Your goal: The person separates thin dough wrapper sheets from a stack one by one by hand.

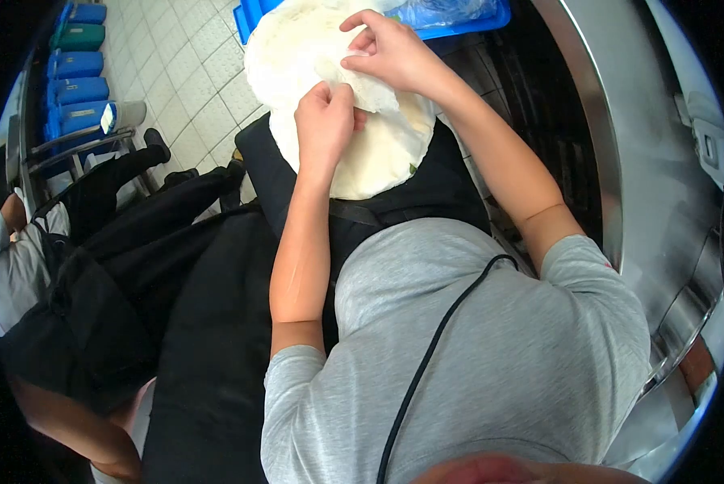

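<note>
Large, thin, pale round sheets that look like dough wrappers (pixel 378 165) lie overlapped in front of me, over my dark apron and partly over a blue tray (pixel 459 31). Over their middle, my left hand (pixel 323 121) is closed, thumb and fingers pinching the loose edge of a sheet. My right hand (pixel 390 55) is just beyond it to the right, index finger raised. Its thumb and curled fingers appear to hold a thin, whitish part of the same sheet, though the contact is partly hidden. A small green leaf bit (pixel 413 170) shows at the near rim.
Clear plastic wrapping (pixel 442 12) lies in the tray. A curved steel appliance (pixel 592 105) stands close on my right. To the left, a person in dark clothes (pixel 95 298) sits near me. Several blue bins (pixel 79 89) line the far left of the tiled floor (pixel 180 68).
</note>
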`<action>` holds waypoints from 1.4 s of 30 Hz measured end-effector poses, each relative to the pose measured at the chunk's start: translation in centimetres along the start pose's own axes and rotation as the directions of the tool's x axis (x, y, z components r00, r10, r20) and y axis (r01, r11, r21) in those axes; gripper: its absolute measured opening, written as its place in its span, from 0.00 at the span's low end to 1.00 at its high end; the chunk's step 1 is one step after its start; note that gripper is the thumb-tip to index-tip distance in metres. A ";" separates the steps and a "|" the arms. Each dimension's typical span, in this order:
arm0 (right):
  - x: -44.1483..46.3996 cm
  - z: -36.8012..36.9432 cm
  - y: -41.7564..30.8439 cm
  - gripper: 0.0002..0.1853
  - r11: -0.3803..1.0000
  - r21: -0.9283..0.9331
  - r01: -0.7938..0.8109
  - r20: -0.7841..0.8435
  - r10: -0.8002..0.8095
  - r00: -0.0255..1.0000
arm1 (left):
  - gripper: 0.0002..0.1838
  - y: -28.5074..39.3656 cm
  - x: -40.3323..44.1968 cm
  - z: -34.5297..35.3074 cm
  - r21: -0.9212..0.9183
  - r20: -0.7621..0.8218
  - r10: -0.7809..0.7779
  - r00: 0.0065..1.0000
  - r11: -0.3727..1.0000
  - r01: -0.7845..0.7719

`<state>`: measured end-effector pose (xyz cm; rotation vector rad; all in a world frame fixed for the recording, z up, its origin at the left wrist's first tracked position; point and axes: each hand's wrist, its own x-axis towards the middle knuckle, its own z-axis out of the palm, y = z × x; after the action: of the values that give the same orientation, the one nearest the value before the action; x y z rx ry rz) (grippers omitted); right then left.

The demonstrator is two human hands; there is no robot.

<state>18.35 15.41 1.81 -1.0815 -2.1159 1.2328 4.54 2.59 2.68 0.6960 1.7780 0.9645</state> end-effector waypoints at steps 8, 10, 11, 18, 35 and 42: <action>0.5 -0.6 -0.6 0.21 0.987 0.142 0.076 0.023 -0.080 0.997 | 0.19 2.0 3.3 0.1 0.063 -0.171 0.126 0.977 0.991 -0.117; 0.5 -1.2 0.0 0.18 0.994 0.064 0.089 -0.019 -0.088 0.996 | 0.22 2.4 4.3 -0.2 0.125 -0.072 0.125 0.990 0.985 -0.115; 0.5 -1.4 0.2 0.18 0.994 0.067 0.083 -0.024 -0.082 0.996 | 0.22 2.6 4.7 -0.5 0.142 -0.037 0.110 0.993 0.984 -0.103; 0.9 -1.1 0.9 0.21 0.986 0.168 0.010 0.052 -0.019 0.998 | 0.20 2.7 4.2 -1.9 0.574 -0.120 0.241 0.963 0.808 -0.130; 1.7 0.0 -0.1 0.17 0.978 0.017 0.207 -0.034 -0.207 0.978 | 0.19 2.6 5.1 -2.1 0.537 -0.148 0.238 0.960 0.834 -0.125; 1.3 0.4 -0.4 0.14 0.964 -0.058 0.261 -0.032 -0.263 0.964 | 0.16 3.2 4.6 -1.4 0.815 -0.096 0.495 0.864 0.537 -0.217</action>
<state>17.13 16.13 1.94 -0.8063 -2.1887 1.0267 1.60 7.51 3.52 1.6093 2.4294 0.5018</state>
